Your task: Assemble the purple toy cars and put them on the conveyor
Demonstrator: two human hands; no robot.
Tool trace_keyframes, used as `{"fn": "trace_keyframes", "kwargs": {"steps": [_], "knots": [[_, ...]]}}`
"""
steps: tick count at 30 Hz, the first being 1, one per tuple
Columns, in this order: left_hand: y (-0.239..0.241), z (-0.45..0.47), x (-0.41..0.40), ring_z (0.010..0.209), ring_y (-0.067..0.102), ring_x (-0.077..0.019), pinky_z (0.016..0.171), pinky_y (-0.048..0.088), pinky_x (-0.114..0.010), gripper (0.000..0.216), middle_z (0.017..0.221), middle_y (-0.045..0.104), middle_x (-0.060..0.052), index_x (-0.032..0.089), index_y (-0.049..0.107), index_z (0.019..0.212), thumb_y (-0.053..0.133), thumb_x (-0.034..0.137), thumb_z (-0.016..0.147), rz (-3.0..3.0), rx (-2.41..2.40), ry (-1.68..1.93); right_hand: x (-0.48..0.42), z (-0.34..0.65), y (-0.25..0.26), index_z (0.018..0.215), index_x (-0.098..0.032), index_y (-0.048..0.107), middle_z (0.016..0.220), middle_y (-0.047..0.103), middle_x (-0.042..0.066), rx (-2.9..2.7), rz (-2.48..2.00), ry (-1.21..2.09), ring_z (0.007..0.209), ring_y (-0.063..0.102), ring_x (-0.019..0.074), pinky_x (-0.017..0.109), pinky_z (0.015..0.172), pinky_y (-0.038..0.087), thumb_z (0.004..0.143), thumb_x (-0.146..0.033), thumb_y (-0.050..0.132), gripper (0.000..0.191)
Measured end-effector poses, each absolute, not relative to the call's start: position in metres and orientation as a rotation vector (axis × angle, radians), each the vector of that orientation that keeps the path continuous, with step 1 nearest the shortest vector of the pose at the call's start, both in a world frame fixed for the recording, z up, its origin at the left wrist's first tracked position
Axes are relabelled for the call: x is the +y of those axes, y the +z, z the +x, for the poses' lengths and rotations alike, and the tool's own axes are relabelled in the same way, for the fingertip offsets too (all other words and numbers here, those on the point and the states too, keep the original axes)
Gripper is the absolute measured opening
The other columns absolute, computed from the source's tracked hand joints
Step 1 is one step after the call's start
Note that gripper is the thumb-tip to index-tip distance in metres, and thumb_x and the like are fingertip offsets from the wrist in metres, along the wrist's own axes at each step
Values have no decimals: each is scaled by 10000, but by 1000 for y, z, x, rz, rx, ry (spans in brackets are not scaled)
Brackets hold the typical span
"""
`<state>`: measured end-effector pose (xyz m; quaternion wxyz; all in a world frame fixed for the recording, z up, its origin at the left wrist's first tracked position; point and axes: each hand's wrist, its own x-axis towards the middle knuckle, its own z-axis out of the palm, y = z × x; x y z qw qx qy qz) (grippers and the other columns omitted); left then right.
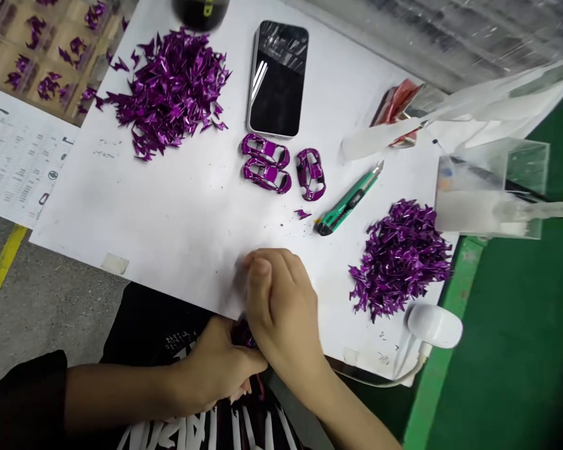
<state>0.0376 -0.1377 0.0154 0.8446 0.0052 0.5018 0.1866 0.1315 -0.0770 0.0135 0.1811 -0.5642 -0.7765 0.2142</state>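
My left hand (216,362) is at the front edge of the white sheet, its fingers closed round a glossy purple part (244,333) that is mostly hidden. Just above it my right hand (281,300) is curled shut near the paper; whatever its fingers hold, if anything, is out of sight. Beyond the hands lie three purple toy car bodies, one of them a car body (311,175) turned apart from the other two. A small loose purple piece (303,214) and a green utility knife (349,199) with its blade showing lie close by.
Spiky purple pieces form a left pile (173,94) and a right pile (401,259). A black-screened phone (279,78) lies at the back. To the right are a clear holder (525,162) and a white charger-like device (435,325) with a cable. A compartment tray (16,22) stands far left.
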Motion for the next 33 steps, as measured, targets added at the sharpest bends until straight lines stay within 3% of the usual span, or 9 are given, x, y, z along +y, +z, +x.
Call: {"fn": "trace_keyframes", "kwargs": {"steps": [4,7,10,16,23,26,29,31,33], "knots": [[14,36,-136,265,252,-56,322,182,-207,196,304,357,105,184,575,647,568,-1,711,-87,1022,398,-68,114,0,741,-242,404,723,509,32,-2305,-1666,279,686,408,193,340,637,357,1069,-284,340,337],[11,37,-137,270,260,-66,318,184,-204,191,309,373,117,170,621,771,594,0,688,-157,1015,382,-68,113,-5,742,-251,348,705,456,16,-2366,-1656,159,685,375,195,333,627,315,1060,-246,375,319],[7,39,-139,289,279,-68,323,189,-206,144,323,378,109,164,627,747,621,32,689,-162,1013,399,-69,112,-7,742,-256,320,702,419,9,-2403,-1648,92,689,370,195,332,625,301,1051,-221,397,320],[1,39,-143,364,378,-56,391,301,-209,140,487,537,66,153,654,768,636,47,678,-82,1032,429,-70,111,-6,735,-266,287,700,393,9,-2380,-1700,174,688,365,195,337,620,294,1047,-227,393,331],[-5,34,-141,387,424,-92,433,340,-239,152,403,484,61,163,605,632,706,49,635,-5,955,455,-71,106,0,703,-264,338,693,447,21,-2271,-1786,318,688,413,201,349,634,339,1035,-278,422,343],[-8,24,-144,420,482,-104,473,393,-240,224,468,553,53,132,683,843,779,97,644,57,866,454,-68,109,16,675,-245,427,665,501,14,-2172,-1793,532,649,465,183,329,602,373,1029,-348,463,371],[-3,1,-142,469,588,-142,492,459,-258,552,665,692,-8,143,669,1122,892,290,638,252,618,233,-52,126,41,648,-225,523,576,518,-13,-1944,-1809,727,539,479,141,296,525,368,1022,-436,489,431],[9,-16,-132,520,622,-140,518,479,-242,744,769,719,-19,194,613,1299,917,328,633,437,683,210,-28,144,52,664,-222,563,579,551,-11,-1735,-1877,529,541,512,143,301,554,403,997,-490,513,430],[26,-27,-114,520,629,-125,513,486,-220,895,823,713,-19,270,457,1487,879,380,706,568,720,225,7,164,54,763,-220,598,715,646,21,-1538,-1907,276,659,606,180,336,660,478,944,-507,568,341]]}}
